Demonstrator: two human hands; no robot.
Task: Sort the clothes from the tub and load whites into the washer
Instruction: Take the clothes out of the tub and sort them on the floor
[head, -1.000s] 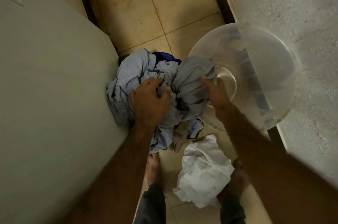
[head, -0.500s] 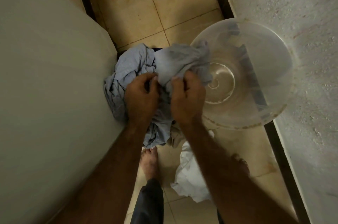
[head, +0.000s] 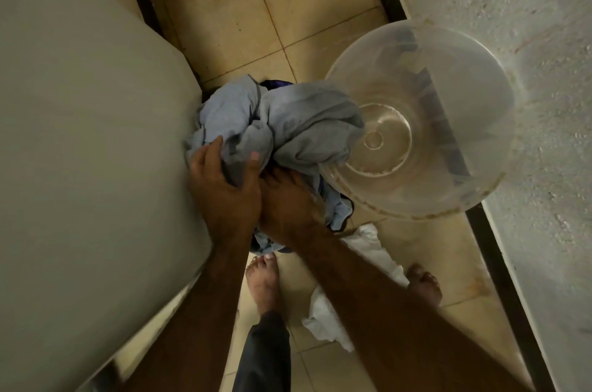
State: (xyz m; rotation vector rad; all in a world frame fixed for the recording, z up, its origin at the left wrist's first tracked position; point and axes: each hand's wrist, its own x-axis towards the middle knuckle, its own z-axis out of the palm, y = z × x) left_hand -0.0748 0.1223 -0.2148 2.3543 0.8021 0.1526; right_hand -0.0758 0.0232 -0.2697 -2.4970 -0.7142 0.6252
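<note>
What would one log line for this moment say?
left hand: grips grey-blue clothes | right hand: fingers hidden in clothes | clear tub: beside clothes | white cloth: on floor

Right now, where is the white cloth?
Head view, lower centre-right: the white cloth lies on the tiled floor between the left foot and right foot, below the clear tub, partly under the right forearm.

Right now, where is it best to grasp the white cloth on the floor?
Probably pinch the raised crumpled folds of the white cloth, from straight above: it lies loose on the floor between the bare feet.
</note>
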